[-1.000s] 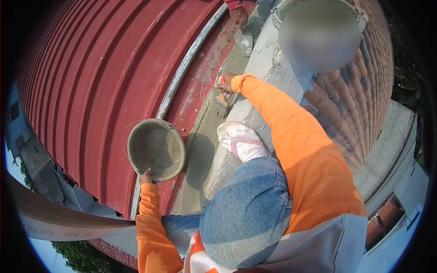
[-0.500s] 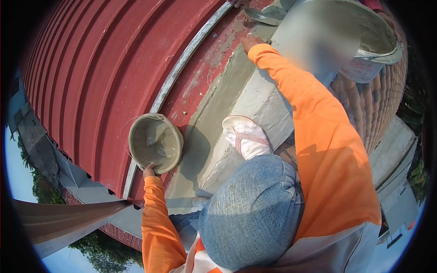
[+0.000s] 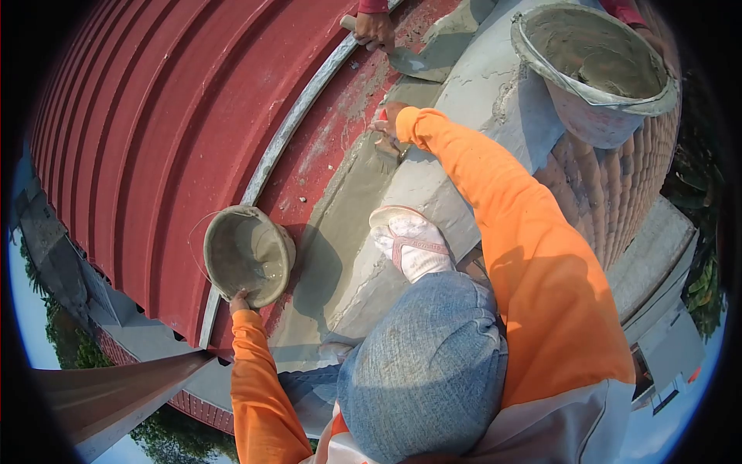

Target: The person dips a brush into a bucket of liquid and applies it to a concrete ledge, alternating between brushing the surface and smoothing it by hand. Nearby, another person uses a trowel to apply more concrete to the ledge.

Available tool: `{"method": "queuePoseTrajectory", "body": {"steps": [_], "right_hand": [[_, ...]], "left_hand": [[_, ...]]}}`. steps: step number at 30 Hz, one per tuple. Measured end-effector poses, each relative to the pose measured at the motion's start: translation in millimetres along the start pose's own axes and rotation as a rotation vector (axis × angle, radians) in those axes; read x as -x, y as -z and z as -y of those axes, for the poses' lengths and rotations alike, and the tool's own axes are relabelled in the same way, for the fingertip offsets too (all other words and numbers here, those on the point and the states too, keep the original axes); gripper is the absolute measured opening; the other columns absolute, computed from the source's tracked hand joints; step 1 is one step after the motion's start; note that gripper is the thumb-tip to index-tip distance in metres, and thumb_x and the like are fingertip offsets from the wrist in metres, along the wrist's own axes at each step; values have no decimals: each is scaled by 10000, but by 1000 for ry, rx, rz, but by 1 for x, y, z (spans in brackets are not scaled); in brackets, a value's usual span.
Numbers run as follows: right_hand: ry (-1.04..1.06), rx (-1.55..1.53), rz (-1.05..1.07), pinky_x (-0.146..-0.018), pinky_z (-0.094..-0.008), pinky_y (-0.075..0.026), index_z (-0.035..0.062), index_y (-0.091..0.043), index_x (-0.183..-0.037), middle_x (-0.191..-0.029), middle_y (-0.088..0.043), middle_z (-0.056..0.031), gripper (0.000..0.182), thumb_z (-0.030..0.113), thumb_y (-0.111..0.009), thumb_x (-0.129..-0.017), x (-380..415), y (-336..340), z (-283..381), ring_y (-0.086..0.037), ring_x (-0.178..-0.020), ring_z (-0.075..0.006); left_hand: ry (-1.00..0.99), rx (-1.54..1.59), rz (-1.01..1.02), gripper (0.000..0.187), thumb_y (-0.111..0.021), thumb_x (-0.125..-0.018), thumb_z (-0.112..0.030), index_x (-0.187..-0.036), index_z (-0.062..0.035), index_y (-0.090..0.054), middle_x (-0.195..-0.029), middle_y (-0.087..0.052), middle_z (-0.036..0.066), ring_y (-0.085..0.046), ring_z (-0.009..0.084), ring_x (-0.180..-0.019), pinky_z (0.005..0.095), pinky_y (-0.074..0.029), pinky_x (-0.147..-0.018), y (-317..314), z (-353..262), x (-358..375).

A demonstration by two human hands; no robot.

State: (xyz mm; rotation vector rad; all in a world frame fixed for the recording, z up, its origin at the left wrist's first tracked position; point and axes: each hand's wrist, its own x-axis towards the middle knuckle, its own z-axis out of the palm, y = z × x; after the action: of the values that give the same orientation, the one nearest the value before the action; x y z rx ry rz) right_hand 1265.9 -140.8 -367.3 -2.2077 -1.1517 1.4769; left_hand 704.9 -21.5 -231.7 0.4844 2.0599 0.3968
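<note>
My left hand is closed on the near rim of a small bucket that leans over the red metal roof. Wet, greyish slurry sits inside it. My right hand is wrapped round a paintbrush with a bit of red handle showing. The brush's bristles touch the band of wet grey mortar along the roof's edge. Just beyond, a co-worker's hand holds a trowel against the mortar.
A larger bucket of mortar stands at the upper right, another hand of the co-worker near its rim. Clay roof tiles lie below it. My sandalled foot rests on the cement ledge. A metal strip crosses the ribbed red roof.
My right hand has come back toward me along the mortar band, and the brush now shows. The co-worker's trowel has moved left and nearer. The co-worker's head has left the view.
</note>
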Motion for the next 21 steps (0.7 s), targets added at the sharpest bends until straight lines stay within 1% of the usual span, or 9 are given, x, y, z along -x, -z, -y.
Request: {"method": "queuePoseTrajectory", "body": {"steps": [1,2,5,9,12,14,16,19,21], "right_hand": [[-163,-292,62,-566,-311,-505,-1,-555,-888,-704,-607,-108,399,388,-583,-802,-22,16,-34,-616,-593,-192],[-259,-91,-94,-670,-341,-493,22,-564,-899,-762,-619,-146,375,382,-587,-798,-24,45,-45,-620,-684,-235],[-264,50,-274,-740,-375,-468,57,-568,-896,-819,-618,-182,314,355,-589,-798,-14,91,-38,-606,-784,-285],[-114,183,-454,-753,-425,-453,80,-537,-935,-903,-573,-189,234,282,-561,-819,7,60,-3,-562,-873,-359],[-55,221,-243,-795,-443,-443,92,-461,-1039,-1061,-464,-218,240,201,-510,-832,21,-14,26,-523,-936,-387],[97,305,-169,-815,-423,-438,101,-469,-1025,-1042,-485,-194,241,192,-536,-812,35,-62,58,-522,-958,-360],[257,189,81,-826,-408,-443,107,-505,-1011,-1111,-488,-170,234,239,-536,-821,60,-69,99,-532,-957,-364],[269,-115,25,-788,-406,-453,107,-515,-972,-1030,-516,-159,241,256,-585,-797,52,-60,94,-549,-917,-346],[214,-15,-295,-759,-401,-445,93,-491,-941,-892,-511,-172,214,239,-577,-809,39,-24,72,-545,-852,-327]], "left_hand": [[-1,-2,-2,243,-523,-757,-18,-962,102,-472,-894,-568,188,-617,318,-727,408,-557,-653,1,0,-2],[-7,-28,-24,232,-526,-753,-15,-950,99,-479,-882,-570,184,-617,314,-722,403,-555,-650,2,0,-1],[-33,-32,-64,207,-532,-744,-11,-920,93,-494,-853,-574,175,-616,303,-710,394,-552,-641,-2,1,8],[-50,-37,-71,184,-539,-736,-7,-888,90,-506,-826,-576,167,-615,295,-697,388,-553,-634,0,3,3],[-7,-60,-20,299,-493,-759,-5,-1040,69,-424,-919,-546,176,-605,324,-776,442,-557,-659,12,8,-19],[1,-46,-39,297,-492,-757,-4,-1037,71,-425,-917,-546,178,-606,326,-779,446,-557,-657,4,5,-12],[11,-38,-62,296,-491,-755,-2,-1035,73,-427,-915,-547,179,-606,328,-783,450,-557,-655,-2,0,0],[-16,-24,-104,198,-543,-711,12,-889,92,-510,-814,-576,157,-616,292,-696,392,-556,-627,-7,-2,6],[-28,-71,-56,219,-552,-697,19,-901,88,-511,-818,-576,146,-612,285,-694,384,-544,-623,0,2,-4]]}}
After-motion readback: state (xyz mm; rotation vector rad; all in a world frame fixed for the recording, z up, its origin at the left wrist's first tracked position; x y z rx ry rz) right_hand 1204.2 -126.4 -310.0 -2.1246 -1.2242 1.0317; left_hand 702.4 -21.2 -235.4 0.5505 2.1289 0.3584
